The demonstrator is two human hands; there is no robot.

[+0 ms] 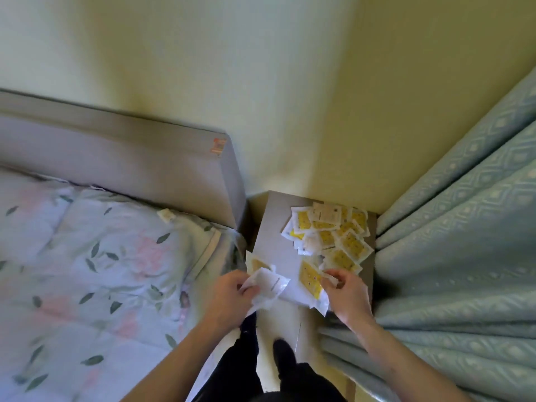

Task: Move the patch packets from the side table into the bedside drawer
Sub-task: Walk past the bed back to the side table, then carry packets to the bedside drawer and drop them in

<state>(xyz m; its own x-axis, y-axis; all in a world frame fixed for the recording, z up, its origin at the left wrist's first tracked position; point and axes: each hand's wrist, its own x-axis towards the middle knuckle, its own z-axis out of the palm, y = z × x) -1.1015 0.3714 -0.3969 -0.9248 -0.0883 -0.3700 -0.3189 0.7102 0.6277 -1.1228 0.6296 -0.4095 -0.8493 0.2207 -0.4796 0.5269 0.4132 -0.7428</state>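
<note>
While the bed (95,256) filled the frame from nine o'clock down to seven and the blue curtain (464,242) hung from two o'clock to five, the side table (272,227) stood wedged between them just past centre, against the wall.

On the table's top, toward one o'clock from the hands, the patch packets (333,233) lay in a loose, overlapping heap, yellow faces and white backs mixed, with no common long axis. The heap spread from the far right corner of the top down to its near edge.

The left hand (232,294) held a small sheaf of white packets (268,285), fingers curled round them, off the table's near left corner. The right hand (345,291) pinched a yellow packet (311,280) at the heap's near end; that packet's long axis ran roughly from eleven to five o'clock.

By my judgement the right hand was the nearer to what remained, touching the heap's near fringe, while the left was set apart to its eight o'clock. The drawer itself could not be made out; the table's front, below the hands toward six o'clock, was blurred and partly hidden by them.
</note>
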